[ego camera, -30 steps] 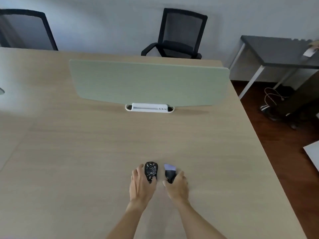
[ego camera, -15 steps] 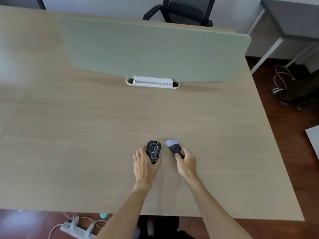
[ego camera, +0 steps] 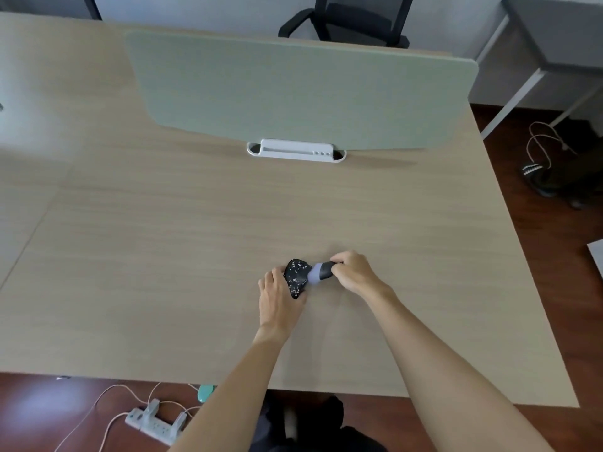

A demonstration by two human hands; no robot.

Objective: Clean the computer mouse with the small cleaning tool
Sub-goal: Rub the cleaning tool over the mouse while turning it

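Observation:
A black computer mouse (ego camera: 296, 276), speckled with pale crumbs, lies on the wooden table (ego camera: 195, 256) near its front edge. My left hand (ego camera: 279, 296) grips the mouse from the near left side. My right hand (ego camera: 354, 272) is closed around the dark handle of a small cleaning brush (ego camera: 319, 270). The brush lies sideways, and its pale lilac bristles touch the right side of the mouse.
A green divider panel (ego camera: 293, 89) stands across the table on a white foot (ego camera: 295, 151). A black office chair (ego camera: 346, 21) sits behind it. A grey side table (ego camera: 554, 37) and cables are at the right. A power strip (ego camera: 153, 422) lies on the floor under the front edge.
My right hand lifted the brush off the table, turned it sideways and brought its bristles against the mouse. My left hand kept its hold on the mouse. The camera tilted down.

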